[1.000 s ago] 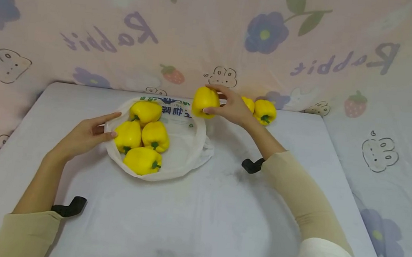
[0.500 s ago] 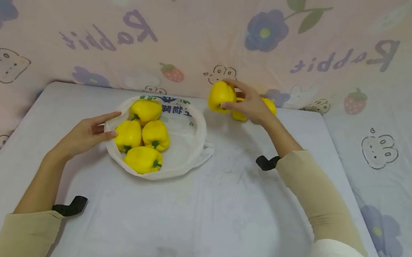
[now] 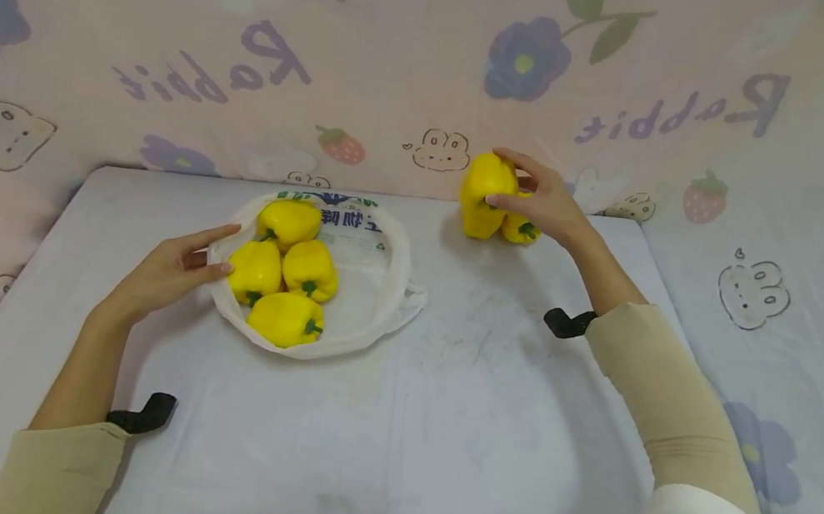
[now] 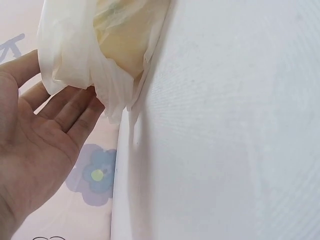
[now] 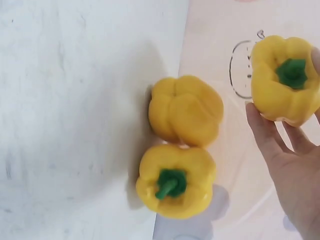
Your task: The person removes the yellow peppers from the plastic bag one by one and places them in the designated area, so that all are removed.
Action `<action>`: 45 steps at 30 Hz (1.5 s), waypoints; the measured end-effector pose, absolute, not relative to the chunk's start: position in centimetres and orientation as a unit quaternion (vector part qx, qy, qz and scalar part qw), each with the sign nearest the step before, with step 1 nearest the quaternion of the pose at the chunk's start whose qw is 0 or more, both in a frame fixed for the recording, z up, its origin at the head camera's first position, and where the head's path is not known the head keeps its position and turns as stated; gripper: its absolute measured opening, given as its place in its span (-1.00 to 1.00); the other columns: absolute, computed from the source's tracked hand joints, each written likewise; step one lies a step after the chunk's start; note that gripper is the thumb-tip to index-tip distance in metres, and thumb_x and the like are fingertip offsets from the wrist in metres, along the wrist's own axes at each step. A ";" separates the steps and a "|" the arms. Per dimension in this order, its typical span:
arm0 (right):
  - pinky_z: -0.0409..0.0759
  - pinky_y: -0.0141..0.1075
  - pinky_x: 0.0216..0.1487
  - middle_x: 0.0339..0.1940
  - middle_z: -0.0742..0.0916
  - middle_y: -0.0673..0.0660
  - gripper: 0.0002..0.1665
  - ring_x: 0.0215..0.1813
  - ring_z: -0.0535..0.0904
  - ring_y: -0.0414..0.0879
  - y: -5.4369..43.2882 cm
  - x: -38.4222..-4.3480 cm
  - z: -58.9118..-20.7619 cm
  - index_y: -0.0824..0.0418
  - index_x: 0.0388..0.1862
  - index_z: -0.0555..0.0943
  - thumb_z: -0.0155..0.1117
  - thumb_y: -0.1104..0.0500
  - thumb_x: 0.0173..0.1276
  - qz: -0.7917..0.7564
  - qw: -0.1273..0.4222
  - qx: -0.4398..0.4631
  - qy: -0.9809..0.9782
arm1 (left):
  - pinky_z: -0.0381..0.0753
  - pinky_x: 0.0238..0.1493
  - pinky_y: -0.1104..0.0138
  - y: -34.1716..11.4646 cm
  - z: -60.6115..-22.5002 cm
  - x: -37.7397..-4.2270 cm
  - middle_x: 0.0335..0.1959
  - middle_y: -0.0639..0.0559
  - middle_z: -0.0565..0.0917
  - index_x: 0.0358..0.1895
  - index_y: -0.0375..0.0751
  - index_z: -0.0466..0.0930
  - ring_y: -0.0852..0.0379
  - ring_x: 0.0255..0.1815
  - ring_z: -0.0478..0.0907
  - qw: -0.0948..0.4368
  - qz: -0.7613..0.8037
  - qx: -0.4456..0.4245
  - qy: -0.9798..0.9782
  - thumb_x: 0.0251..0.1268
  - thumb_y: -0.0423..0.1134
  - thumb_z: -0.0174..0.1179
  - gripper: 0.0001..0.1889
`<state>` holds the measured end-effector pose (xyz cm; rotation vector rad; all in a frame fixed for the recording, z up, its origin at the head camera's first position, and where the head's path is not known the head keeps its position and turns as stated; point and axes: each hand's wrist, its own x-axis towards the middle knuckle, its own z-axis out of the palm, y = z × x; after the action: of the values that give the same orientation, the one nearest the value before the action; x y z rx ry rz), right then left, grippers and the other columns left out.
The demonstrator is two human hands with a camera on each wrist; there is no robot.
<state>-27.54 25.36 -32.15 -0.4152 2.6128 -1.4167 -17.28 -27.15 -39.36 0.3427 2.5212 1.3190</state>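
Note:
My left hand (image 3: 169, 269) holds the left rim of a white plastic bag (image 3: 399, 271), thumb inside and fingers outside. The bag's mouth is spread wide, and several yellow bell peppers (image 3: 286, 319) lie in its left part. In the left wrist view, the bag's thin wall (image 4: 65, 45) passes between thumb and fingers. My right hand (image 3: 549, 203) grips another yellow bell pepper (image 5: 270, 92) with its green stem showing, raised at the table's back edge. Just below it, two more bell peppers, one stem-out (image 5: 175, 195) and one stem-hidden (image 5: 187, 107), sit side by side on the table.
A white cloth covers the table (image 3: 361, 453). Behind it hangs a pink patterned curtain (image 3: 372, 60), close to the back edge. Black wrist mounts (image 3: 142, 413) stick out from both forearms.
My right hand has carried its bell pepper rightward and slightly up, from beside the bag to above the two peppers on the table. The left hand and bag have stayed in place.

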 end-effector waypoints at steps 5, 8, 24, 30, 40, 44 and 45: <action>0.29 0.13 0.38 0.56 0.30 -0.07 -0.17 0.40 0.31 0.20 26.9 -27.5 -31.4 -0.12 0.54 0.30 0.40 0.06 0.34 -0.483 0.055 -0.118 0.866 | 0.45 -0.10 0.68 -27.1 -39.6 -17.2 0.55 -0.27 0.14 0.57 -0.02 0.13 -0.30 0.32 0.38 0.134 0.461 0.113 0.870 0.46 -0.11 0.19 -0.31; 0.31 0.13 0.36 0.56 0.30 -0.07 -0.18 0.39 0.31 0.19 28.0 -27.5 -31.1 -0.11 0.54 0.30 0.39 0.06 0.35 -0.491 0.052 -0.108 0.863 | 0.45 -0.09 0.67 -27.0 -39.7 -17.2 0.55 -0.25 0.15 0.57 -0.01 0.14 -0.28 0.32 0.38 0.133 0.466 0.114 0.867 0.46 -0.11 0.19 -0.31; 0.50 -0.24 0.17 0.51 0.32 0.10 -0.23 0.30 0.38 0.07 32.1 -27.8 -31.4 -0.20 0.54 0.27 0.31 -0.03 0.41 -0.491 0.048 -0.061 0.868 | 0.45 -0.08 0.66 -26.7 -39.1 -17.6 0.56 -0.25 0.11 0.58 0.01 0.13 -0.34 0.36 0.33 0.131 0.461 0.117 0.870 0.45 -0.07 0.19 -0.30; 0.54 -0.46 0.01 0.50 0.29 0.12 -0.23 0.25 0.38 0.06 33.3 -27.9 -32.2 -0.22 0.55 0.25 0.29 -0.04 0.42 -0.489 0.037 -0.033 0.871 | 0.48 -0.10 0.65 -26.8 -39.4 -17.4 0.54 -0.25 0.15 0.57 -0.01 0.14 -0.26 0.31 0.38 0.125 0.463 0.115 0.870 0.46 -0.11 0.19 -0.31; 0.45 -0.38 0.07 0.52 0.31 0.08 -0.27 0.28 0.32 0.05 34.9 -27.8 -33.3 -0.17 0.55 0.28 0.26 -0.07 0.44 -0.482 0.025 -0.018 0.876 | 0.46 -0.09 0.66 -26.9 -39.7 -17.4 0.55 -0.25 0.14 0.57 0.00 0.14 -0.30 0.32 0.37 0.126 0.466 0.111 0.869 0.46 -0.10 0.19 -0.31; 0.46 -0.45 0.06 0.55 0.29 0.05 -0.28 0.27 0.32 0.00 35.5 -27.6 -34.2 -0.14 0.54 0.30 0.27 -0.03 0.44 -0.510 0.029 -0.005 0.860 | 0.46 -0.08 0.65 -26.9 -39.6 -17.3 0.54 -0.24 0.16 0.56 0.01 0.16 -0.22 0.28 0.42 0.123 0.462 0.115 0.871 0.45 -0.10 0.19 -0.32; 0.48 -0.48 0.04 0.55 0.28 0.05 -0.28 0.26 0.33 0.00 35.6 -27.5 -34.3 -0.14 0.54 0.30 0.27 -0.02 0.44 -0.517 0.033 -0.001 0.855 | 0.45 -0.08 0.66 -26.9 -39.6 -17.3 0.54 -0.25 0.16 0.57 0.00 0.16 -0.23 0.28 0.42 0.124 0.460 0.116 0.871 0.45 -0.10 0.19 -0.32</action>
<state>-27.53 35.62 -34.31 -0.0021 2.6308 -1.5915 -17.30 -26.89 -39.56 0.3375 2.5404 1.3420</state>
